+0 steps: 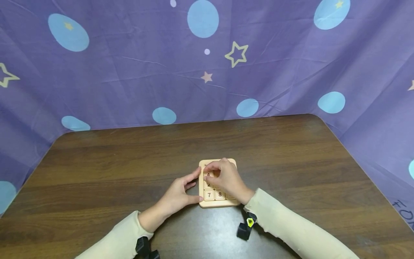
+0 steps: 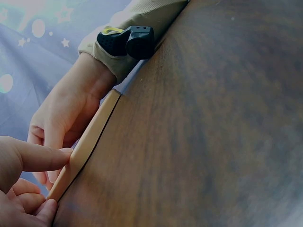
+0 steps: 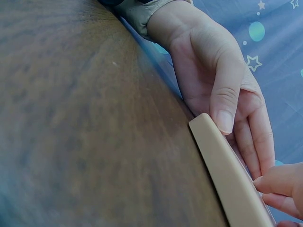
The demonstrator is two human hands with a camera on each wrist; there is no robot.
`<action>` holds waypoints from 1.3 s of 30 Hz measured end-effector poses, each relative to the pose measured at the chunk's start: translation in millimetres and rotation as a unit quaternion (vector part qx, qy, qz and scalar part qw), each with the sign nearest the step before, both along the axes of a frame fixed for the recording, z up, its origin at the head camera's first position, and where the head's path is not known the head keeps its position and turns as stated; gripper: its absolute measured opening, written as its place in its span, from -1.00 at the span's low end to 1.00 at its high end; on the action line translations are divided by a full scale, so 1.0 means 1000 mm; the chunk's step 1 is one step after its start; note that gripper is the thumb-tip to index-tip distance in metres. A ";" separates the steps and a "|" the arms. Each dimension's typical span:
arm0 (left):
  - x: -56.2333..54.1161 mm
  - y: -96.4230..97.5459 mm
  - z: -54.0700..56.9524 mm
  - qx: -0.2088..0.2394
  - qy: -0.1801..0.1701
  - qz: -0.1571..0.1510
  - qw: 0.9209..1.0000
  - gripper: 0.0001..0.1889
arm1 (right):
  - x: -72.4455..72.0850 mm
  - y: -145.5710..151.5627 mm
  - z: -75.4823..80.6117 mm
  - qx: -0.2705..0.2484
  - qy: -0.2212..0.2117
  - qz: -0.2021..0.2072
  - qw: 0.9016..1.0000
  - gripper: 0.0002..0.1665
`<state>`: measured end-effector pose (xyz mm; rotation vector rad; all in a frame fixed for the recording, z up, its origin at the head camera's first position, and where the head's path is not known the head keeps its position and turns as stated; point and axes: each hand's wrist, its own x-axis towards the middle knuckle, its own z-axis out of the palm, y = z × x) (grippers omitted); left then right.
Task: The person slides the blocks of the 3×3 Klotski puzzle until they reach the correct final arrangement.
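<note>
A pale wooden number puzzle [image 1: 217, 206] with square numbered tiles lies flat on the table. My left hand [image 1: 174, 198] braces its left edge, the thumb near the lower corner and the index finger stretched toward the upper one. Over the tiles bends my right hand [image 1: 228, 178], its thumb and index fingertips apart near the tile marked 4 [image 1: 208, 175]. It hides much of the upper rows and the right side. Tiles 7 and 8 [image 1: 220, 194] show in the bottom row. In the left wrist view, the puzzle's side [image 2: 87, 142] shows, with left-hand fingers against it.
The brown wooden table [image 1: 129, 158] reaches back to a purple curtain [image 1: 129, 64] with stars and blue dots. Black wrist devices sit at both cuffs, one of them beside the right sleeve [image 1: 278, 223], close over the tabletop.
</note>
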<state>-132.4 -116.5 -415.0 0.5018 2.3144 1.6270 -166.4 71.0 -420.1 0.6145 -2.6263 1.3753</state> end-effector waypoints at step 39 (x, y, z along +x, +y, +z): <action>0.000 0.000 0.001 0.011 0.004 -0.014 1.000 -0.16 | -0.005 0.019 0.001 0.022 -0.002 0.005 1.000 -0.81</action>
